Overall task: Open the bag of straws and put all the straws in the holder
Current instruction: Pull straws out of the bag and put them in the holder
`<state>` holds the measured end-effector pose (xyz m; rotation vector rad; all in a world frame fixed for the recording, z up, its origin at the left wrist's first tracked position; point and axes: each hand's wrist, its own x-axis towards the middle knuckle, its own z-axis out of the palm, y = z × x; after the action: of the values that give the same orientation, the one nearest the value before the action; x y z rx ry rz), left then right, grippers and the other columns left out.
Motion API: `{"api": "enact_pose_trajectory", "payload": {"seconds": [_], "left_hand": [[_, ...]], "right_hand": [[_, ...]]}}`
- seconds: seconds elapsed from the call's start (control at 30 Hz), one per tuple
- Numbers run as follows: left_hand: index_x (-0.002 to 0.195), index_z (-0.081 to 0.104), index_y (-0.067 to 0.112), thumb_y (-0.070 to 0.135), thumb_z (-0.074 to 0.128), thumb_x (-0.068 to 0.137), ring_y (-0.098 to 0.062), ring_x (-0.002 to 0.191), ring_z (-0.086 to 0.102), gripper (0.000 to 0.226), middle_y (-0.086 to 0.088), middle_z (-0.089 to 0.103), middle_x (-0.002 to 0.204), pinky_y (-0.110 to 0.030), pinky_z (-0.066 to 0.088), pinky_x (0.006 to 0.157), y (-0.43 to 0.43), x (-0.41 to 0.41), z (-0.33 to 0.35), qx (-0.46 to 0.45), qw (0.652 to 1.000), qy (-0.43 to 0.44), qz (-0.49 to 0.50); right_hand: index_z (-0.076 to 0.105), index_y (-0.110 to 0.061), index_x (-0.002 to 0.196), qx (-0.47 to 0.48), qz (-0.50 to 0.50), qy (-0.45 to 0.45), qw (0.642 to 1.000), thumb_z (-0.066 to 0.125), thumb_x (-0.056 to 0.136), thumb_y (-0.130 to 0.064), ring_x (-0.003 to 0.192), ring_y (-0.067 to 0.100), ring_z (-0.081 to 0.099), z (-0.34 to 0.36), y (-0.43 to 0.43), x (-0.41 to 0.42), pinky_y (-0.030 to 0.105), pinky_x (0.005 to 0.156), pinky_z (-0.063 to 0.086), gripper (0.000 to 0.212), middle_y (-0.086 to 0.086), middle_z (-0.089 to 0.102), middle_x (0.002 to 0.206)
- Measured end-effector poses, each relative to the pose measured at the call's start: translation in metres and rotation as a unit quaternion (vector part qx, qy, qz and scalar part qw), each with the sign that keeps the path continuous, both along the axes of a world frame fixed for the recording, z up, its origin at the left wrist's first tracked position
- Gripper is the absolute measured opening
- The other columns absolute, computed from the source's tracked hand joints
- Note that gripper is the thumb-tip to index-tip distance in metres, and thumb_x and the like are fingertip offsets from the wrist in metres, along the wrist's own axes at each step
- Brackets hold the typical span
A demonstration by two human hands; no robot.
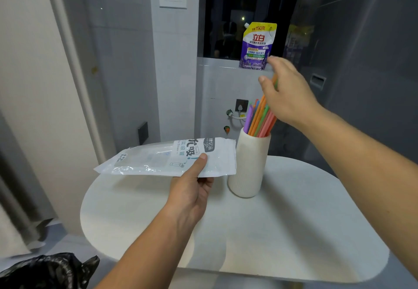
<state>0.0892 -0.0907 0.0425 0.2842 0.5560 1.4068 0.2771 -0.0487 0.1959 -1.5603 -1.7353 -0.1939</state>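
A flat, see-through straw bag [158, 158] with printed lettering is held level above the table's back left; my left hand [192, 187] pinches its near edge, thumb on top. I see no straws inside it. A cream ribbed holder [248, 166] stands upright on the white table [282, 232], just right of the bag. Several coloured straws [260, 119] in orange, pink, green, purple and blue lean in the holder. My right hand [287, 92] is above the holder, fingers around the upper ends of some straws; how firmly it holds them is unclear.
A purple and yellow detergent pouch [257, 46] stands on the ledge behind the holder. A black plastic bag [45, 270] lies at the lower left, off the table. Grey wall and a dark window are behind; a large grey appliance is at the right.
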Motion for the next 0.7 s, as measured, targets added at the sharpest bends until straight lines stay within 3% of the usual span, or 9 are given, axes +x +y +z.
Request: {"api": "enact_pose_trajectory", "payload": {"seconds": [0.17,0.3,0.37,0.47,0.53,0.57,0.63,0.7], "left_hand": [[0.125,0.067,0.016,0.000,0.069,0.091,-0.014,0.090,0.077,0.037,-0.002,0.079,0.114,-0.023,0.059,0.059,-0.002,-0.002,0.000,-0.007,1.000,0.003,0.003],[0.124,0.067,0.016,0.000,0.069,0.092,-0.014,0.093,0.076,0.036,-0.002,0.078,0.116,-0.023,0.060,0.060,-0.001,-0.002,0.001,-0.006,1.000,0.004,0.000],[0.122,0.068,0.016,0.000,0.069,0.092,-0.014,0.092,0.077,0.034,-0.002,0.079,0.115,-0.023,0.060,0.060,-0.001,-0.001,0.001,-0.005,1.000,0.004,-0.002],[0.121,0.068,0.016,0.000,0.069,0.092,-0.013,0.090,0.078,0.033,-0.001,0.079,0.113,-0.024,0.061,0.062,-0.001,0.000,0.000,0.006,1.000,0.006,-0.006],[0.124,0.066,0.017,0.000,0.068,0.092,-0.013,0.092,0.078,0.036,-0.001,0.079,0.114,-0.026,0.062,0.065,-0.001,-0.001,0.001,0.022,1.000,0.014,-0.009],[0.126,0.066,0.017,0.000,0.068,0.092,-0.014,0.094,0.078,0.038,-0.001,0.079,0.115,-0.027,0.063,0.067,-0.001,-0.001,0.001,0.032,0.999,0.020,-0.010],[0.129,0.065,0.018,0.000,0.068,0.092,-0.015,0.099,0.077,0.041,-0.002,0.078,0.118,-0.028,0.063,0.070,-0.002,-0.002,0.002,0.057,0.998,0.038,-0.011],[0.132,0.063,0.016,-0.001,0.067,0.092,-0.018,0.107,0.075,0.044,-0.004,0.076,0.124,-0.031,0.062,0.076,-0.003,-0.003,0.003,0.091,0.994,0.066,-0.013]], "right_hand": [[0.038,-0.016,0.150,-0.083,-0.019,-0.118,0.989,0.037,0.105,-0.041,0.135,0.027,0.047,-0.016,-0.007,-0.002,0.044,0.106,0.042,0.051,0.006,0.043,0.154],[0.057,-0.009,0.128,-0.113,-0.001,-0.183,0.977,0.032,0.107,-0.036,0.118,0.029,0.055,-0.032,-0.013,0.002,0.043,0.100,0.043,0.042,0.011,0.060,0.129],[0.057,-0.009,0.130,-0.114,0.005,-0.197,0.974,0.031,0.108,-0.033,0.128,0.027,0.050,-0.034,-0.014,0.004,0.042,0.105,0.038,0.042,0.010,0.058,0.135],[0.042,-0.012,0.148,-0.124,0.006,-0.196,0.973,0.028,0.107,-0.040,0.151,0.022,0.023,-0.036,-0.012,0.009,0.043,0.118,0.023,0.051,0.005,0.039,0.158],[0.028,-0.018,0.156,-0.092,-0.001,-0.164,0.982,0.030,0.105,-0.046,0.154,0.021,0.013,-0.037,-0.012,0.011,0.044,0.121,0.018,0.058,0.002,0.022,0.166],[0.030,-0.019,0.155,-0.049,-0.006,-0.121,0.991,0.031,0.104,-0.047,0.152,0.021,0.015,-0.035,-0.015,0.010,0.044,0.120,0.020,0.058,0.002,0.024,0.165],[0.048,-0.014,0.142,0.087,-0.009,-0.009,0.996,0.034,0.103,-0.042,0.139,0.023,0.035,-0.037,-0.031,0.003,0.037,0.112,0.031,0.050,0.007,0.046,0.148],[0.060,-0.012,0.118,0.169,0.002,0.111,0.979,0.036,0.101,-0.036,0.114,0.023,0.050,-0.053,-0.051,-0.010,0.031,0.096,0.039,0.038,0.007,0.059,0.118]]}}
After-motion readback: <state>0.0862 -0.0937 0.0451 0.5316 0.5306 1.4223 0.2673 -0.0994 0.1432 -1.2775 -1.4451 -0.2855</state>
